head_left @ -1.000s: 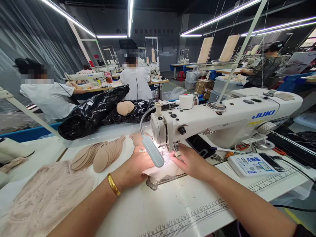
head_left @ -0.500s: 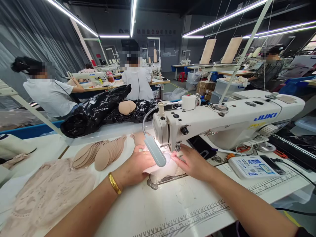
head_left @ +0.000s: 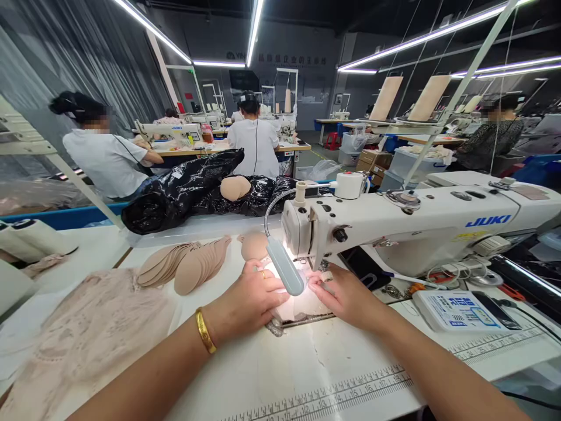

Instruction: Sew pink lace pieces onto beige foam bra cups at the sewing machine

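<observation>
Through the head camera I have both hands at the needle end of the white sewing machine. The pale cloth lies on the machine's bed, below the head and brightly lit by the grey lamp, which hides part of it. My left hand lies palm down on the cloth's left side, fingers partly spread and pressing it flat; a gold bracelet circles that wrist. My right hand is half curled at the cloth's right side, thumb and fingertips close together and touching it; I cannot tell whether they pinch it. To the left on the table, beige oval pieces lie fanned in overlapping stacks, with lacy fabric spread nearer me. Another beige piece lies just behind my left hand. To the right I see a dark phone partly under the machine's arm, and a white box. Black plastic bags sit beyond the table, and past them people in white shirts sit at other machines.
</observation>
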Motion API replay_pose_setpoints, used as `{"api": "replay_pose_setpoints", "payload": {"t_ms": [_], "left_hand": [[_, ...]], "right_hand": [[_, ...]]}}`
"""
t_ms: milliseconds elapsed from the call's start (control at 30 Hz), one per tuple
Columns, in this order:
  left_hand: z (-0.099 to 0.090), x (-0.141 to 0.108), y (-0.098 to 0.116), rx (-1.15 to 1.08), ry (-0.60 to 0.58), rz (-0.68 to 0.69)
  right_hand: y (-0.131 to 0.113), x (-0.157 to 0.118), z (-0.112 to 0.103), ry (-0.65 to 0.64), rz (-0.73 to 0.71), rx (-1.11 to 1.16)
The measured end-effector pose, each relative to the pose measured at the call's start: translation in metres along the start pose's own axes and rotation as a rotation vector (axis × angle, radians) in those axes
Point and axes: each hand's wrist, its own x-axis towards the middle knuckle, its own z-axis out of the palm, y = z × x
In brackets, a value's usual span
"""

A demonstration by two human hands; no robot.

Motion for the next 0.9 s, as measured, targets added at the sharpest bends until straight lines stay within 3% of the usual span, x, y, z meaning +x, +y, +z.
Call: {"api": "replay_pose_setpoints", "payload": {"t_ms": [233,467,633,900], "left_hand": [[0.000,0.002,0.009,0.032,0.028,0.016],[-0.011,0.005,0.023,0.043,-0.059,0.015],[-0.017,0.008,0.030,0.030,-0.096,0.006],[-0.010,0.012,0.019,0.059,-0.025,-0.016]], "right_hand": [[-0.008,0.000,-0.004,-0.125,-0.086,0.035],[-0.012,0.000,-0.004,-0.268,-0.216,0.018],[-0.013,-0.001,-0.004,-0.265,-0.202,-0.029],[-0.014,0.004,0.001,-0.200,-0.134,0.008]]}}
